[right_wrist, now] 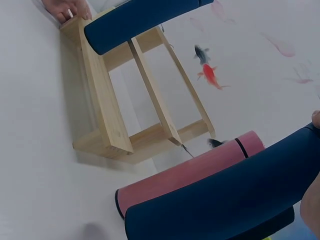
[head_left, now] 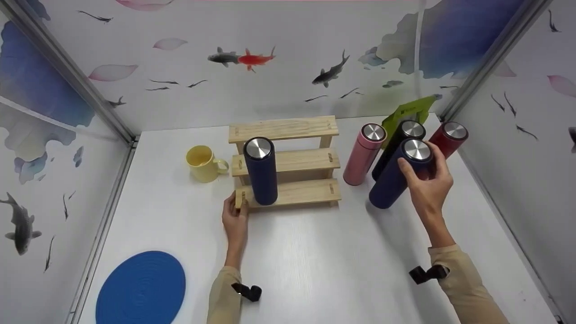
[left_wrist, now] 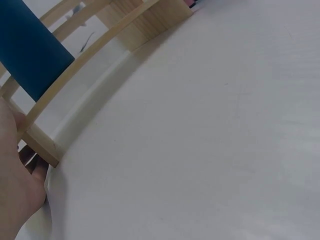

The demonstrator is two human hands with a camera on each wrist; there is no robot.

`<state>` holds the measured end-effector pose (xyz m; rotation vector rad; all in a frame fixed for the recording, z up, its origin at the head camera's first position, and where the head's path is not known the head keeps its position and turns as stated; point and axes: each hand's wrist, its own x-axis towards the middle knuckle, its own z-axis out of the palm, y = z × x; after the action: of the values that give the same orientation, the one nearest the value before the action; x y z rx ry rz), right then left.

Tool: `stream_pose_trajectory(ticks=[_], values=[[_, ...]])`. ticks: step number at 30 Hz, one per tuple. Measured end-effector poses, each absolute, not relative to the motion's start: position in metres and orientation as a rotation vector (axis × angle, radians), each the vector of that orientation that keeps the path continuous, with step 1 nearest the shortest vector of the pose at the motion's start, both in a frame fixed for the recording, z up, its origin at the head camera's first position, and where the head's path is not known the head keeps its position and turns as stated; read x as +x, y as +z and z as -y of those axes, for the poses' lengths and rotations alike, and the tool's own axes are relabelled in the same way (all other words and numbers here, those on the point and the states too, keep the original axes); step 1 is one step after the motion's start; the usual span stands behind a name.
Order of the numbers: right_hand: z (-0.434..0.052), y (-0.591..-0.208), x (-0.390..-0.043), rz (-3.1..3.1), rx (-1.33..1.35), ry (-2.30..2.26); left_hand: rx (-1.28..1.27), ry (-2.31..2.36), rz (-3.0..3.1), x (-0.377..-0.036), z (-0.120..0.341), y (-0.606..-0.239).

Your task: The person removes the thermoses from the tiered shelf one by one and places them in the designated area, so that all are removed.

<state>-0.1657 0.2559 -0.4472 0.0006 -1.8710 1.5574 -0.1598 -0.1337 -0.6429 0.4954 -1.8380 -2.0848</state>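
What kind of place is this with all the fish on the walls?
Probably a small staged booth for recording tabletop work, not a real kitchen. Fish-print walls box in a plain white table, and bottles are grouped beside a little wooden rack, like practice props.

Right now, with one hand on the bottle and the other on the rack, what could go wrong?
1. The right hand holds the tilted navy steel-capped bottle near its cap only; its base could swing into the pink bottle or black bottle close beside it.
2. The left hand touches just the corner of the stepped wooden rack; a nudge might topple the tall navy bottle standing on its lowest step.
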Motion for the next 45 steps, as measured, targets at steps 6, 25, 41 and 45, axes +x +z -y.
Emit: stream_pose_trajectory(ticks=[6,25,41,45], values=[[-0.271,-0.451,-0.168,1.885,-0.064,1.500,0.500,-2.081,1.834,-0.160,0.134,-0.643],[-0.323,-0.476,-0.176,1.883,-0.283,1.396,0.470,-2.055,1.867,-0.159,0.134,-0.645],[-0.365,-0.499,-0.196,1.848,-0.434,1.377,0.468,-2.024,1.874,-0.159,0.133,-0.643],[-0.372,-0.500,-0.198,1.851,-0.470,1.368,0.462,-2.017,1.875,-0.159,0.133,-0.644]])
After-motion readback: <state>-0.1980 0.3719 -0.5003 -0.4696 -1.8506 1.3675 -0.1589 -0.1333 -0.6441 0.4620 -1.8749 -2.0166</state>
